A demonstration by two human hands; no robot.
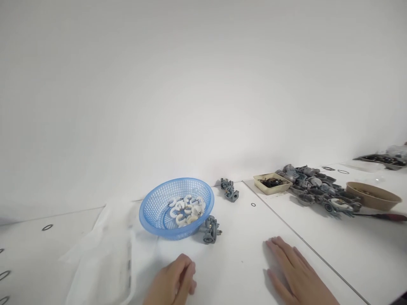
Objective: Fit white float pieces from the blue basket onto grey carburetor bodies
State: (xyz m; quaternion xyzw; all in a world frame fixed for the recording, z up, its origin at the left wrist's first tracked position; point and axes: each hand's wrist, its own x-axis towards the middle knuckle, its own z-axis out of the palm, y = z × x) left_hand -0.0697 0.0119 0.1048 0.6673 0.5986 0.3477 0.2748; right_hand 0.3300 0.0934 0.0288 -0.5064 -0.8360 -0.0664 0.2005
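My left hand (174, 281) is curled near the table's front edge, fingertips pressed together; anything inside it is hidden. Palm down, my right hand (295, 275) rests on the white table with its fingers stretched out and apart, holding nothing. A grey metal carburetor (210, 231) lies beyond my left hand, against the right side of a blue plastic basket (168, 233). Inside the basket are several white C-shaped floats (187, 208). Farther back, near the wall, sit more grey carburetor parts (229, 189).
A pile of grey metal bowls and bodies (313, 184) lies at the right, between a cream tray (270, 189) of black rings and a brown bowl (372, 201). A red-handled screwdriver (392, 217) is close by. Translucent plastic bags (104, 254) and loose black rings (47, 227) are at left.
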